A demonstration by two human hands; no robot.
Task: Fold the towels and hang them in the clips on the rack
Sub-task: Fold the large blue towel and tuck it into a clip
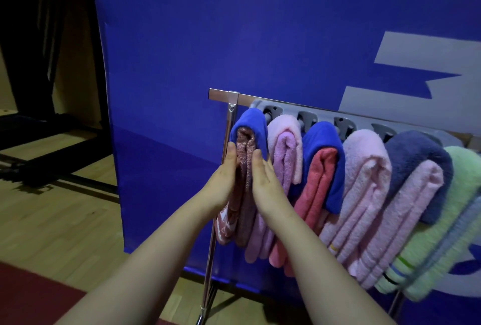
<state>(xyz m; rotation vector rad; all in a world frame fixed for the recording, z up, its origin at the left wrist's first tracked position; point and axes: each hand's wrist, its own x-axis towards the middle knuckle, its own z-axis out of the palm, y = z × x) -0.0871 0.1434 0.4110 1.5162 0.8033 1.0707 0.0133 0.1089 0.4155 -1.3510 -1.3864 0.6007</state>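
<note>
- The left hand [223, 181] lies flat with straight fingers against the left side of a folded mauve towel [243, 168].
- The right hand [265, 181], also flat and straight-fingered, presses on the other side, so the two palms sandwich the towel.
- A blue towel [251, 123] wraps over the top of the mauve towel; both hang at the left end of the rack [221, 95].
- A grey clip strip [309, 116] runs along the rack's bar.
- Further right hang a pink towel [286, 147], a red towel [320, 181], a navy towel [416, 150] and a green towel [455, 207].
- A blue banner [234, 38] stands behind the rack, above a wooden floor [52, 220].
</note>
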